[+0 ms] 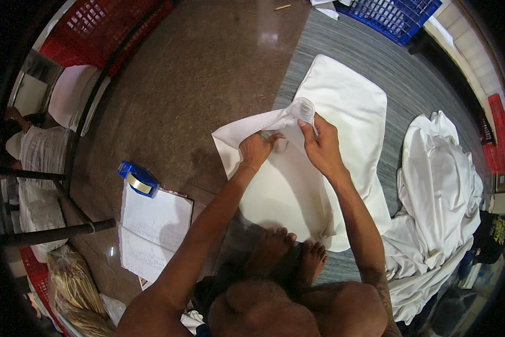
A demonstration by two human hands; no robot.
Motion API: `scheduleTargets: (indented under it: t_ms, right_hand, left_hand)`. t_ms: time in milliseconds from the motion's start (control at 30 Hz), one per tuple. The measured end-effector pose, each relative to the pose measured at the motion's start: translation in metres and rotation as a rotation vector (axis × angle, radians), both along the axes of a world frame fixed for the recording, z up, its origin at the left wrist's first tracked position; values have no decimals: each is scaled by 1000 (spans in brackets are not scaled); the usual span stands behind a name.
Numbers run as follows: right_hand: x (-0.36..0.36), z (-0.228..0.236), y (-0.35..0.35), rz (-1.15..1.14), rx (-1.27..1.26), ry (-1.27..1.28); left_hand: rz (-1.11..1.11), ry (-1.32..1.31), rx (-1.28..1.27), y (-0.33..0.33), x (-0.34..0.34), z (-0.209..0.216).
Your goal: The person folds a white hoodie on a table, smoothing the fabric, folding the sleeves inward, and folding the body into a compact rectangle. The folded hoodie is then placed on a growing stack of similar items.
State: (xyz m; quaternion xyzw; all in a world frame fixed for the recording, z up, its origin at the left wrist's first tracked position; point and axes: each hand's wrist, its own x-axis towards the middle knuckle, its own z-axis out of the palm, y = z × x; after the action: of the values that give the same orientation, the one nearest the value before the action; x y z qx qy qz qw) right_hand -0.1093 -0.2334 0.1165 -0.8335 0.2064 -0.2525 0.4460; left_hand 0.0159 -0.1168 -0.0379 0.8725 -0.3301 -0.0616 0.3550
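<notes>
In front of my feet lies a smooth white cloth (289, 185), its near layer lifted off the grey mat by both hands. My right hand (324, 143) is closed on it, thumb and fingers pinching a bunched, rounded corner that stands up. Just left of that, my left hand (256, 149) grips the raised edge; some of its fingers are hidden behind the fabric. Under and beyond this part, a folded white cloth section (348, 101) spreads flat toward the far right. Whether the two parts are one piece I cannot tell.
A heap of white cloth (438, 185) lies at right. On the brown floor at left are a blue tape dispenser (139, 178) and an open notebook (154, 219). Black metal bars (55, 235), a red crate (95, 33) and a blue crate (390, 17) stand around. Another person's arm (19, 119) shows far left.
</notes>
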Motion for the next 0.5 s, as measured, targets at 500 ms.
scheduleTargets:
  t_ms: [500]
  right_hand:
    - [13, -6, -30, -172, -21, -37]
  left_hand:
    - [-132, -94, -181, 82, -45, 40]
